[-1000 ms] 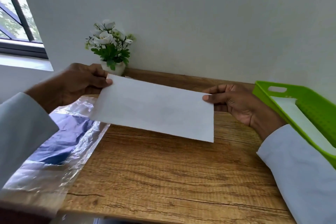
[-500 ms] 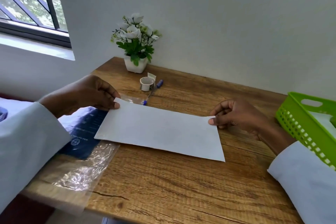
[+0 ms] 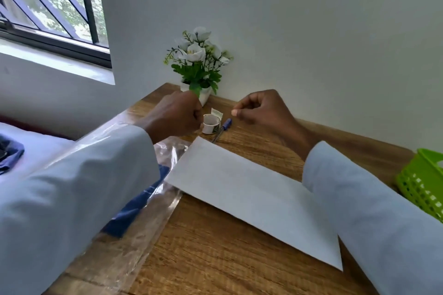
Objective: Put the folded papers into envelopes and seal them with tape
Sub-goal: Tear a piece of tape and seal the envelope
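A white envelope [image 3: 251,194] lies flat on the wooden table [image 3: 215,258], and neither hand touches it. Behind it stands a small white tape roll [image 3: 211,124] with a loose tab sticking up. My left hand [image 3: 177,112] hovers with curled fingers just left of the roll; whether it touches the roll I cannot tell. My right hand [image 3: 261,108] hangs to the right of the roll. Its fingers are curled, thumb against forefinger, with nothing visible between them. No folded paper shows outside the envelope.
A blue pen [image 3: 223,128] lies beside the tape roll. A potted white-flower plant [image 3: 197,64] stands in the corner against the wall. A clear plastic sleeve with a blue packet [image 3: 148,211] lies at the left. A green basket [image 3: 424,182] sits at the right edge.
Both hands let go of the envelope, which now lies flat on the table. They moved forward to either side of the tape roll. The camera tilted up and left.
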Tool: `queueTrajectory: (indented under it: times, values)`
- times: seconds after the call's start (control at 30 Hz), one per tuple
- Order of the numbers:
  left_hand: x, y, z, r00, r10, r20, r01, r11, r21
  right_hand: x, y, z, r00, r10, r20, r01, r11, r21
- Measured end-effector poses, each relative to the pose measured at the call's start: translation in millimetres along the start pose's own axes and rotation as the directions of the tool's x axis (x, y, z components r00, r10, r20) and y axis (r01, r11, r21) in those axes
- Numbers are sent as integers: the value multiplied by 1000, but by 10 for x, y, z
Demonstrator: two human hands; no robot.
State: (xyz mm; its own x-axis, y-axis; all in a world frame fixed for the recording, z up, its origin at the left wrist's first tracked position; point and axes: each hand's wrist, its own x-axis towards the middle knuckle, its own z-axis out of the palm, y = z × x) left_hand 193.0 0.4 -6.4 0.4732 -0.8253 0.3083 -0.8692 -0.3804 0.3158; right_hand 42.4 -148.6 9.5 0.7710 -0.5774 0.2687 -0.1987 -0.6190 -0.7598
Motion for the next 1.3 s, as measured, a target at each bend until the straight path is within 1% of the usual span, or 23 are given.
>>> queueTrajectory:
  times: [0.07, 0.17, 0.3, 0.47, 0.57, 0.73, 0.8, 1.0, 1.17, 1.3]
  values:
    - [72, -14, 53, 999, 1, -32, -1, 1000, -2, 154, 38, 65, 1000, -2, -12, 2, 999, -38]
    - [142, -88, 124, 997, 11, -74, -14, 999, -45, 321, 105, 163, 1000, 8, 7, -8, 999, -37]
    - [142, -147, 211, 996, 64, -58, -73, 983, -169, 402, 147, 278, 997, 13, 72, -11, 999, -39]
    - [137, -95, 311, 987, 153, -57, -161, 970, -180, 440, 171, 329, 994, 58, 88, -63, 997, 47]
    - [124, -117, 344, 985, 158, -63, -169, 955, -245, 435, 189, 341, 993, 73, 91, -79, 995, 62]
    - [111, -166, 350, 985, 170, -23, -169, 937, -307, 418, 196, 339, 989, 99, 112, -108, 992, 71]
    - [116, -185, 356, 985, 170, -25, -169, 932, -320, 408, 192, 334, 987, 119, 110, -129, 988, 88]
    - [134, -218, 330, 982, 187, 20, -169, 923, -346, 360, 186, 291, 965, 227, 134, -253, 940, 230]
    - [146, -230, 333, 979, 204, 27, -184, 927, -326, 352, 167, 349, 940, 317, 126, -340, 904, 261]
    - [158, -225, 336, 977, 211, 36, -191, 934, -303, 375, 151, 377, 925, 367, 100, -381, 891, 249]
